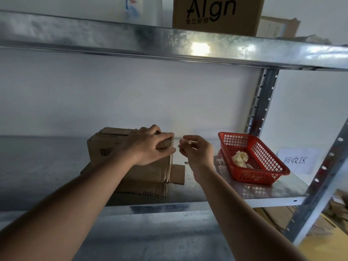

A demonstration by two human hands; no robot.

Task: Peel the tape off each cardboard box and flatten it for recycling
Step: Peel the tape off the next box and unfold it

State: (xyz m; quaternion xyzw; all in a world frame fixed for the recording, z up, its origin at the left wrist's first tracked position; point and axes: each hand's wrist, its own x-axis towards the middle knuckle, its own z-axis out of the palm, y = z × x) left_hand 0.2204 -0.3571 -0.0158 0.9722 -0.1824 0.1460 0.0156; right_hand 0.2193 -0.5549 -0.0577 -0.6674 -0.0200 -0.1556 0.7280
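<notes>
We're gripping the cardboard box (131, 159) on the shelf (263, 193) with our left hand (150, 146); right hand (195, 149) pinching together beside it, tape unclear. Red basket (263, 174) sitting right, holding crumpled tape (240, 158).

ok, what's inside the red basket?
The red basket holds a crumpled wad of pale tape near its left side. The rest of its floor looks bare through the mesh, but the near wall hides the front strip, so small scraps there can't be ruled out.

Worn brown cardboard box (131, 166) — upright on the metal shelf (226, 193), bottom flaps splayed outward
</notes>
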